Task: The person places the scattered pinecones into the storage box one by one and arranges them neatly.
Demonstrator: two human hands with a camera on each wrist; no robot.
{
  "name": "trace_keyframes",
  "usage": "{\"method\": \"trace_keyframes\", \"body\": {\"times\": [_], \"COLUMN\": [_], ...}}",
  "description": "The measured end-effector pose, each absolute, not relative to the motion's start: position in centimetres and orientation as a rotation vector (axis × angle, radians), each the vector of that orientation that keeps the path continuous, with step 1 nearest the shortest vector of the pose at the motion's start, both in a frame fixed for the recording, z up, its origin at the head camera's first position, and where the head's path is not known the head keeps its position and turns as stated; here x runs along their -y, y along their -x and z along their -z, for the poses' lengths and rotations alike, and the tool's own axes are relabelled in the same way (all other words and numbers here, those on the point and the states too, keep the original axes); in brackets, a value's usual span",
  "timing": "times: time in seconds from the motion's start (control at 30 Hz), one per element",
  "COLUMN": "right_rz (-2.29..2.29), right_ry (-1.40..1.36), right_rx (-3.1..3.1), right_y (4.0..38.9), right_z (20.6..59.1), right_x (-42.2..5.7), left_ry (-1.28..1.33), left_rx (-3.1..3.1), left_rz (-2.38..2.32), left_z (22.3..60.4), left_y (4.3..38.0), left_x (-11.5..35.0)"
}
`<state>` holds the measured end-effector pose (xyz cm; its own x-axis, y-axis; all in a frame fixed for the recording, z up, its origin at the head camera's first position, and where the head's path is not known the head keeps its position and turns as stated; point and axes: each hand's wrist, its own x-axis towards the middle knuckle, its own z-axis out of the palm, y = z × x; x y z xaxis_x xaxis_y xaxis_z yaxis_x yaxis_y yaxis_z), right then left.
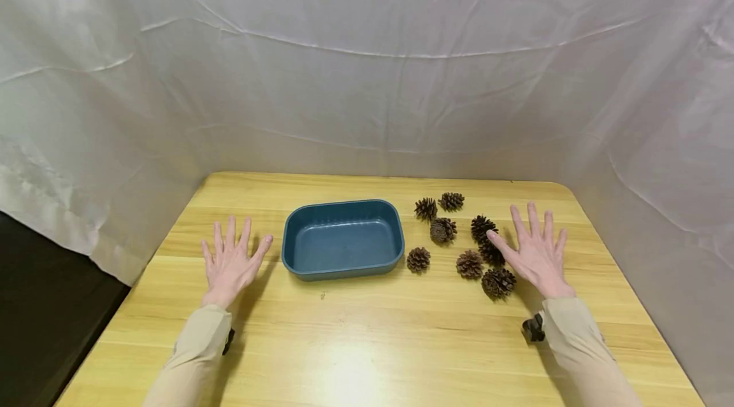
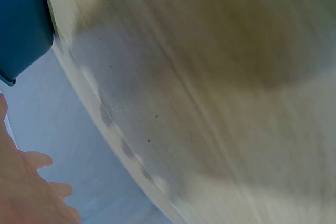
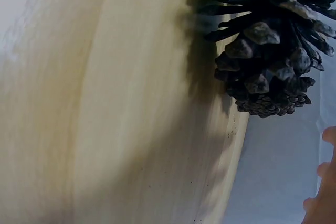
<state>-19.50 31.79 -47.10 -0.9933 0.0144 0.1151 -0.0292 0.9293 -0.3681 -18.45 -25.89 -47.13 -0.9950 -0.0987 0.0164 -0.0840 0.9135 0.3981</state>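
Note:
A dark blue rectangular bin (image 1: pixel 344 270) stands on the wooden table, left of several brown pine cones. My left hand (image 1: pixel 229 267) is spread with straight fingers beside the bin's left end, holding nothing. On the other side my right hand (image 1: pixel 539 257) is also spread, its thumb reaching over the rightmost pine cones; whether it touches them I cannot tell. Nearest to it lies a large pine cone (image 1: pixel 498 283), and a pine cone (image 3: pixel 268 72) looms close in the right wrist view. Part of the bin (image 2: pixel 23 24) and the left fingers (image 2: pixel 37 159) show in the left wrist view.
More pine cones lie right of the bin: one at its corner (image 1: pixel 418 259), one farther back (image 1: pixel 452 201). White cloth (image 1: pixel 367 88) hangs behind the table and at its sides. A dark area (image 1: pixel 46 305) lies beyond the left table edge.

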Motion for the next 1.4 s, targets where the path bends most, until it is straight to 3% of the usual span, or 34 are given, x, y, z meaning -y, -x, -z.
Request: {"method": "trace_keyframes", "body": {"times": [0.93,1.4], "right_rz": [-0.661,-1.311], "right_ry": [-0.068,-0.069], "right_rx": [3.022,3.012], "right_y": [19.1,18.4], "right_z": [46.3,46.0], "right_x": [-32.6,-34.3], "left_ry": [-0.102,-0.018], "left_rx": [3.046,3.029], "left_rz": [0.545,0.743], "left_z": [46.7,46.2], "left_y": [17.5,16.2], "left_x": [24.8,23.0]}}
